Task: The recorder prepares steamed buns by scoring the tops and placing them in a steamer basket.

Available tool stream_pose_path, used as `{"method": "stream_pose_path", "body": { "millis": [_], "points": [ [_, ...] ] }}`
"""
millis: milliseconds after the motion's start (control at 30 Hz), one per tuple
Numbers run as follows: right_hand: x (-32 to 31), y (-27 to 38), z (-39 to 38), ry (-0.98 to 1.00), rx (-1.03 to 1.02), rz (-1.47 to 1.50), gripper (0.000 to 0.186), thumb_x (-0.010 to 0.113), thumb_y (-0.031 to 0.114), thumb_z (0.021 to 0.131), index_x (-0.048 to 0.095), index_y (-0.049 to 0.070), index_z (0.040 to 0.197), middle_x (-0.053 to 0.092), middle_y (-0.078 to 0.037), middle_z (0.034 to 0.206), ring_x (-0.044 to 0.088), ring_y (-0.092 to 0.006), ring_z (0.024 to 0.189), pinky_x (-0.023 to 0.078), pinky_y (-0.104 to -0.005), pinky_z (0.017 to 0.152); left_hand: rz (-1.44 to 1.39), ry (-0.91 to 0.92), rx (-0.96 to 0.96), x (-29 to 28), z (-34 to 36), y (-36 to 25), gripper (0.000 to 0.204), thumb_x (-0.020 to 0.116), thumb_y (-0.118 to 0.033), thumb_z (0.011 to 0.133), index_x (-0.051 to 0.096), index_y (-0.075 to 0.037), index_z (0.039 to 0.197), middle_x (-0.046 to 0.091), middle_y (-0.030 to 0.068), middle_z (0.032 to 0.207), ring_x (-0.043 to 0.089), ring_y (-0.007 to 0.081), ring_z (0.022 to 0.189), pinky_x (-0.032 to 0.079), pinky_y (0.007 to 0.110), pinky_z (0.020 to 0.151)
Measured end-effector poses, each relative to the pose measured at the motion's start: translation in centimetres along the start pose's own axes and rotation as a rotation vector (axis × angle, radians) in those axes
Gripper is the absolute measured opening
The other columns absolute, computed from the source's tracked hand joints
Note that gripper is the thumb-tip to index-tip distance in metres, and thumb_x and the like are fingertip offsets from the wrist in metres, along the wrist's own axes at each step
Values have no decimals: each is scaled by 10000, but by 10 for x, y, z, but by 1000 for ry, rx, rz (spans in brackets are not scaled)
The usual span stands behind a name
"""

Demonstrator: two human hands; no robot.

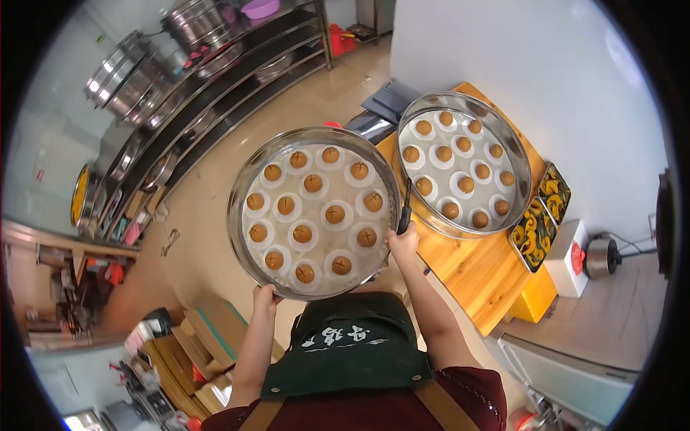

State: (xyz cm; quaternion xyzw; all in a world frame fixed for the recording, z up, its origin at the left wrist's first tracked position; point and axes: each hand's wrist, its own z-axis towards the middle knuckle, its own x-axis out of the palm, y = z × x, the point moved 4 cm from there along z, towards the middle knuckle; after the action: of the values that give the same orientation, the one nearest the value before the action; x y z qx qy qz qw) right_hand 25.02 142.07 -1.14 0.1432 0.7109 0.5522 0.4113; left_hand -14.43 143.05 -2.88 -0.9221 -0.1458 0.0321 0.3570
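1. Round metal tray (312,206) of brown balls (335,214): view centre.
2. Left hand (267,296): clamped on rim, tray's 7 o'clock.
3. Right hand (404,242): clamped on rim and black tool (407,213), near 4 o'clock.
4. Second tray (452,171): 2 o'clock.

Bright, diffuse light fills the room with only soft shadows, leaving a pale sheen on the tan floor (208,190), glints along the round steel tray (255,161), and a whitish glare toward the upper right of the white wall (517,50). Fisheye distortion bows the long shelving rack (237,93) into an arc and ends in black corners. The middle looks reasonably sharp, while detail softens toward the rim.
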Motion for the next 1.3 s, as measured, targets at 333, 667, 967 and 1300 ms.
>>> {"method": "stream_pose_path", "body": {
  "millis": [333,667,967,1300],
  "points": [
    [-26,18,-23,-602,243,316,410,732,361,709,463,52,687,448,-4,523,429,-161,410,372,-321,403,-8,177,-86,-23,87,-35,554,400,119,580,411,40,1129,525,171,1023,590,355,860,559,459,658],
    [-105,-47,37,-1095,931,641,556,784,461,595,514,5,763,541,-98,767,530,-191,594,417,-321,462,24,163,-131,-20,91,-54,562,377,128,588,372,46,1144,480,181,1048,566,377,873,549,505,700],
    [-104,-83,69,-890,870,860,284,499,-5,626,476,-38,906,528,-139,757,506,-201,535,406,-307,425,24,79,-195,-14,89,-58,552,377,129,588,348,66,1135,451,190,1063,536,401,899,515,543,737],
    [-109,-76,62,-660,818,907,246,444,-45,633,432,-63,878,489,-153,685,470,-221,441,372,-297,353,11,100,-126,-5,85,-68,453,389,115,567,391,69,1018,460,186,974,522,359,841,503,522,726]
  ]
}}
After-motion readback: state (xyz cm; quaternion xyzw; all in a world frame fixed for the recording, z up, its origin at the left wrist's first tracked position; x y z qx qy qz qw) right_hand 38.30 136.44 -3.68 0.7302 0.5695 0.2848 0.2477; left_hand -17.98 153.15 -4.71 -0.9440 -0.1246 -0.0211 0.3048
